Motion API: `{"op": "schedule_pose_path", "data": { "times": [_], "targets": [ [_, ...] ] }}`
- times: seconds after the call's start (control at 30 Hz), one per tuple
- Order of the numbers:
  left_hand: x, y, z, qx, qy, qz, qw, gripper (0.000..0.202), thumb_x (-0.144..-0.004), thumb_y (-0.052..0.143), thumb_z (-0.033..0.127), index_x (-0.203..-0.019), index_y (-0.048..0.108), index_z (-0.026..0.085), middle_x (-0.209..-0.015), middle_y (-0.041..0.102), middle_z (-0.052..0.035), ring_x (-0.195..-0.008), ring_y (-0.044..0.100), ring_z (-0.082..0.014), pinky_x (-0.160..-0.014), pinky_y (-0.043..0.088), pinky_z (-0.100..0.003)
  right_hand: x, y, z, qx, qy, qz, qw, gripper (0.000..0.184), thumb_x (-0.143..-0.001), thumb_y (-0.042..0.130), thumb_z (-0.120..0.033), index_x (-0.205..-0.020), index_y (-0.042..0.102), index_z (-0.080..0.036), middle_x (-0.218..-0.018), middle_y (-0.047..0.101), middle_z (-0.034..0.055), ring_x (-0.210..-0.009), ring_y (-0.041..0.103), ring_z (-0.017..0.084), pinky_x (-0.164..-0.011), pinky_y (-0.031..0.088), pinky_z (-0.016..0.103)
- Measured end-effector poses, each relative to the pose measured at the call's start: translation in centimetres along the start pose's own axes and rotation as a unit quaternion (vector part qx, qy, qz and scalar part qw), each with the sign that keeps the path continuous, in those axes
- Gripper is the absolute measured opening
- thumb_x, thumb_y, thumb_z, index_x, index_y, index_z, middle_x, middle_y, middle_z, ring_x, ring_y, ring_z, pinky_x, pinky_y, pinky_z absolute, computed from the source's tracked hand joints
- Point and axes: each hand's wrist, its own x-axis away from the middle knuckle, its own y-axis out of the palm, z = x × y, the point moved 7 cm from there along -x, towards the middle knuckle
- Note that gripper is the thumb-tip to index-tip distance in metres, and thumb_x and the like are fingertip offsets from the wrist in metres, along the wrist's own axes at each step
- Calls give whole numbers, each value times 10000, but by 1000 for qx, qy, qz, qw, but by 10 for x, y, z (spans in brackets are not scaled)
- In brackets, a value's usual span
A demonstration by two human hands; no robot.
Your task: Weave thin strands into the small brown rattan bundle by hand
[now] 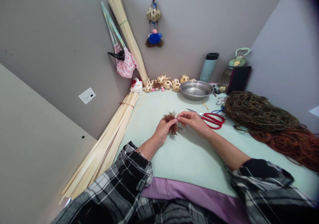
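My left hand (163,130) is closed around a small brown tassel of cord (171,122) held just above the pale green table (189,151). My right hand (191,119) pinches the tassel's right side with thumb and fingers, meeting the left hand at the middle. Red-handled scissors (211,119) lie on the table just right of my right hand, blades pointing left.
A big heap of green and rust-brown cord (264,121) fills the right side. A steel bowl (196,89), small woven balls (169,82), a tumbler (209,67) and a jug (238,62) stand at the back. Bamboo strips (109,144) lie along the left edge.
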Motion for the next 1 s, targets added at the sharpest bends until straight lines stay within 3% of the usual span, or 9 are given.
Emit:
{"op": "schedule_pose_path", "data": {
  "times": [0.37,0.53,0.7,0.83,1.0],
  "targets": [
    [-5,-4,-4,91,-17,7,996,252,-669,746,293,-822,620,139,-656,578,11,-571,537,-91,-551,409,-219,-1,0,7,21,10,-4,1000,230,-715,712,-377,-745,648,-158,-605,584,-15,-519,459,93,-527,383,242],
    [-5,-2,3,128,18,0,992,275,-696,768,273,-890,623,142,-770,641,-5,-629,562,-84,-621,435,-215,-1,2,10,14,7,-18,1000,222,-719,700,-363,-719,614,-158,-608,588,-12,-523,454,92,-533,374,239],
    [-1,2,10,111,37,-19,993,294,-751,744,313,-979,660,148,-882,691,-39,-660,547,-87,-677,453,-229,1,6,8,3,3,-42,999,216,-760,693,-363,-743,619,-160,-653,608,-2,-536,455,92,-547,371,244],
    [-3,-2,4,83,24,8,996,296,-709,783,340,-892,659,142,-758,647,-14,-635,539,-87,-625,425,-220,2,4,1,1,-7,-24,1000,265,-770,708,-415,-771,618,-166,-606,580,-11,-529,453,98,-540,370,250],
    [-4,0,-5,31,9,-16,999,282,-671,803,306,-841,659,134,-706,610,-4,-622,553,-89,-621,441,-229,3,0,-3,-6,-12,8,1000,319,-763,728,-479,-780,631,-175,-593,553,-18,-530,449,103,-533,359,255]
  ]
}}
